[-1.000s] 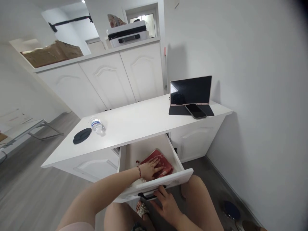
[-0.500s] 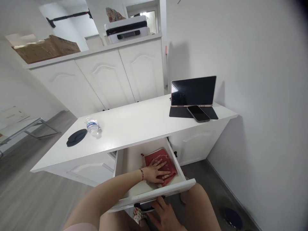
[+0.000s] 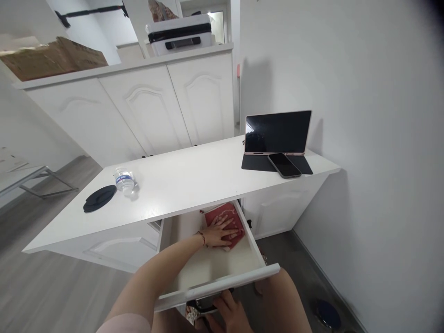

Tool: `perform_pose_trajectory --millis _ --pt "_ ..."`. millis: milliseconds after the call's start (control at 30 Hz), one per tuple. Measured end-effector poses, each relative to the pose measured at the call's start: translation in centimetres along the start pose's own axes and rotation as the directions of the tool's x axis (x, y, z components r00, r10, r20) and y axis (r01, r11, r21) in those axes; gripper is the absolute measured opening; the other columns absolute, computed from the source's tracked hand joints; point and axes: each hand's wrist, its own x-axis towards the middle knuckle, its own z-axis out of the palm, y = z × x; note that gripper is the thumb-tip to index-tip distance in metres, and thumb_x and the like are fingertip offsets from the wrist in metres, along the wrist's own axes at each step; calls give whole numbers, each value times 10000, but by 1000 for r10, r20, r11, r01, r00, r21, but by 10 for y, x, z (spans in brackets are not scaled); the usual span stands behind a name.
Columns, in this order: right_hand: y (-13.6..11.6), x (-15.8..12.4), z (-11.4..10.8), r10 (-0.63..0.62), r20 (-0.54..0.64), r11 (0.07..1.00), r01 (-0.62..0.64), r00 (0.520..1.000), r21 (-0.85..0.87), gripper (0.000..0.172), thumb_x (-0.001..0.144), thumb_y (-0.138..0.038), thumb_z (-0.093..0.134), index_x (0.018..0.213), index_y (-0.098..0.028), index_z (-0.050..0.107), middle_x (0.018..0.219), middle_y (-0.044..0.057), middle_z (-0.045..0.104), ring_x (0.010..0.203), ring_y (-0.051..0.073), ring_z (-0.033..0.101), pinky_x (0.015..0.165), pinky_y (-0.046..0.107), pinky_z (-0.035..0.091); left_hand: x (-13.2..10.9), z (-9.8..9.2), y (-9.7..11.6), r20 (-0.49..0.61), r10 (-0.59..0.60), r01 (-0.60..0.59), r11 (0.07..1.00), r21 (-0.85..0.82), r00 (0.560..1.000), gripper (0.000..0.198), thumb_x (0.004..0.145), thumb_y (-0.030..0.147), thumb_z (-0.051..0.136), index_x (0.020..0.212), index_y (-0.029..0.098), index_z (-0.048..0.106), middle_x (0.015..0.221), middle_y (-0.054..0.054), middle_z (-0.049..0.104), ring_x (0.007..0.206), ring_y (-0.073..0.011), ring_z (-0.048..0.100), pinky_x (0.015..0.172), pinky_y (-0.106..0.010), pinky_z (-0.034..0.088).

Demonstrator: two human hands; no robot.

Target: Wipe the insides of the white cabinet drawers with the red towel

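A red cloth pouch [image 3: 236,216] with a pale pattern lies flat inside the pulled-out white drawer [image 3: 194,270], towards its back right. My left hand [image 3: 215,233] rests on top of the pouch, palm down with the fingers spread, and covers part of it. Below the drawer front, my right hand [image 3: 231,310] has its fingers curled at the right end of the black drawer handle [image 3: 204,307]. Part of that grip is hidden under the drawer's front edge.
On the white tabletop [image 3: 180,178] stand a tablet [image 3: 277,133] with a phone [image 3: 284,165] before it, a clear plastic bottle [image 3: 124,181] and a flat black object [image 3: 100,199]. Behind are white cabinets [image 3: 145,101] bearing a suitcase [image 3: 182,34] and a cardboard box [image 3: 55,58].
My left hand and the red pouch have slid deeper into the drawer, away from its front. My right hand stays by the handle. The view has shifted slightly.
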Motion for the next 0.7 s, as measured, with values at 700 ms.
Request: perform_pose_trajectory --millis 700 --pt "4 -4 3 7 27 1000 -8 1000 17 213 785 -310 565 978 -247 501 922 44 607 696 173 611 523 246 461 24 -15 -15 -168 -274 271 962 -41 947 627 765 511 579 1350 353 419 1540 -31 237 1409 -371 67 1069 -651 77"
